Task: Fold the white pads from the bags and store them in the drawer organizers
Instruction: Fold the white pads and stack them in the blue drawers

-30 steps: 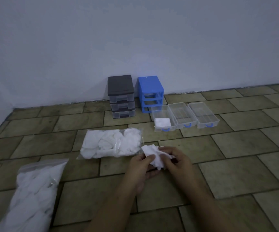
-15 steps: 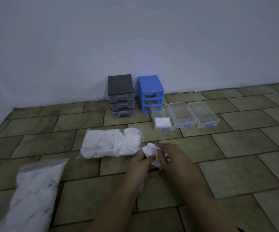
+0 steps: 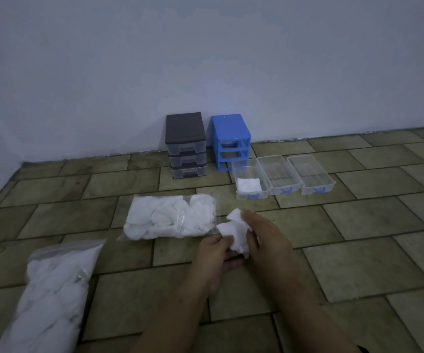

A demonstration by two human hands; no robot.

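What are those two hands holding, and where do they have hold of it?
One crumpled white pad: the left hand grips its lower left edge, the right hand curls around its right side.

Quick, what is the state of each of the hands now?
Left hand: closed, pinching the white pad.
Right hand: closed, gripping the same pad.

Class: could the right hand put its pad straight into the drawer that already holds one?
Probably yes. The right hand and left hand grip the crumpled pad; the open-topped drawer lies just beyond, with bare floor between.
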